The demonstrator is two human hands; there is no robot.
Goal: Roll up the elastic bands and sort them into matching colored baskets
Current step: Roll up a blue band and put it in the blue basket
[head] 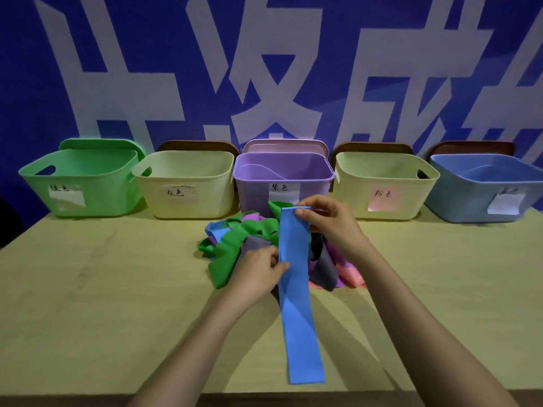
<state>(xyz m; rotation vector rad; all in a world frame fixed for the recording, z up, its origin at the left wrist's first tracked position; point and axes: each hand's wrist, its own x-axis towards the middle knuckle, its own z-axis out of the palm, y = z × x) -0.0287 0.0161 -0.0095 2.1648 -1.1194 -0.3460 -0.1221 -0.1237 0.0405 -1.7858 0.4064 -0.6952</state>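
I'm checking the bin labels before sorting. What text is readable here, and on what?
"绿色": green plastic basket.
"灰色": left cream plastic basket.
"紫色": purple plastic basket.
"粉色": right cream plastic basket, pink label.
Blue plastic basket: paper label unreadable.
Blue wall: huge white characters, cropped; only "成" seems legible.

Handwritten paper labels mark baskets lined along the table's (117,289) far edge: 绿色 on the green basket (102,189), 灰色 on the left cream basket (205,186), 紫色 on the purple basket (252,189), 粉色 on the right cream basket (352,192). The blue basket's (458,195) label is illegible. Large white characters, cropped, span the blue wall (35,98); 成 reads at right.
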